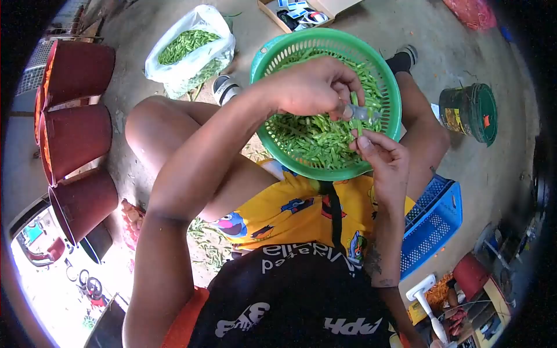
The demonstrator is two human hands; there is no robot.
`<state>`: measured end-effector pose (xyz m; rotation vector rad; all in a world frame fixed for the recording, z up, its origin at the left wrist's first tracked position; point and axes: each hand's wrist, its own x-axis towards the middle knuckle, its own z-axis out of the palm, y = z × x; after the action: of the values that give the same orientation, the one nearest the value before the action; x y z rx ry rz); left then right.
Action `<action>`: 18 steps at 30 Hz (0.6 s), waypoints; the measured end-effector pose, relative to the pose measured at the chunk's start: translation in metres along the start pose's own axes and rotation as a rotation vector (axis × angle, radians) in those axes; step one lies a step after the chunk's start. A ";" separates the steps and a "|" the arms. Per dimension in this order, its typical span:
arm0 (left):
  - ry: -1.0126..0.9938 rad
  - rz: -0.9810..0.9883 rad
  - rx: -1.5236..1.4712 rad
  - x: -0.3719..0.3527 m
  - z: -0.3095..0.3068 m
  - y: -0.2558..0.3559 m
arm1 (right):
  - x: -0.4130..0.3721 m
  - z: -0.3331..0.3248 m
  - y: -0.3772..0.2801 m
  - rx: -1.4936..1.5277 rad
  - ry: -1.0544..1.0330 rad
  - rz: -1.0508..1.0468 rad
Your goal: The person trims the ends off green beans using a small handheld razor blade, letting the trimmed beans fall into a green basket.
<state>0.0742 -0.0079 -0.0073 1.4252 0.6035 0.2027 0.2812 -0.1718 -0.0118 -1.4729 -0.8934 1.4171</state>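
My left hand (313,90) is closed over the basket, its thumb and fingers pinching a short, shiny grey piece (361,112) that looks like a small blade. Just below it, my right hand (383,156) pinches a green bean (358,129) between thumb and fingertips. The bean stands upright and meets the grey piece. Beneath both hands, a round green plastic basket (396,98) rests between my bent legs, holding many short cut pieces of green bean (316,145).
A white plastic bag (212,20) of green pieces stands ahead on the left, near an open cardboard box (339,7). Dark red buckets (81,136) line the left side. At right are a dark green bucket (470,113) and a blue crate (432,226). Green scraps (212,246) litter the floor.
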 end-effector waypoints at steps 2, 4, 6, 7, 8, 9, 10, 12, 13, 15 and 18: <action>0.016 -0.005 -0.002 0.000 -0.005 -0.001 | -0.001 -0.003 0.003 -0.002 -0.023 -0.049; 0.066 0.004 -0.045 -0.001 -0.015 -0.005 | -0.004 -0.008 0.006 0.024 -0.020 -0.046; 0.112 0.006 -0.065 -0.005 -0.025 -0.001 | -0.005 -0.011 0.009 0.055 -0.018 -0.049; 0.155 0.008 -0.086 -0.007 -0.028 0.005 | -0.006 -0.012 0.010 0.040 0.003 -0.029; 0.135 -0.036 -0.038 -0.011 -0.025 0.008 | -0.006 -0.012 0.011 0.025 0.025 -0.007; 0.134 -0.035 -0.036 -0.011 -0.018 0.007 | -0.006 -0.011 0.011 0.025 0.026 -0.010; 0.078 -0.011 0.001 -0.008 -0.008 0.004 | -0.006 -0.009 0.010 0.029 0.030 -0.006; -0.009 -0.029 0.029 -0.005 0.009 0.008 | -0.006 -0.006 0.010 0.031 0.034 0.003; -0.010 -0.030 0.024 -0.004 0.009 0.005 | -0.006 -0.005 0.009 0.037 0.033 -0.012; 0.006 0.018 0.043 0.002 0.003 -0.003 | -0.008 -0.007 0.011 0.043 0.033 -0.026; 0.076 0.001 -0.009 -0.002 -0.013 -0.002 | -0.009 -0.013 0.015 0.035 0.016 -0.077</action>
<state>0.0653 0.0019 -0.0088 1.4141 0.6631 0.2608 0.2926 -0.1866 -0.0232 -1.4072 -0.9015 1.3560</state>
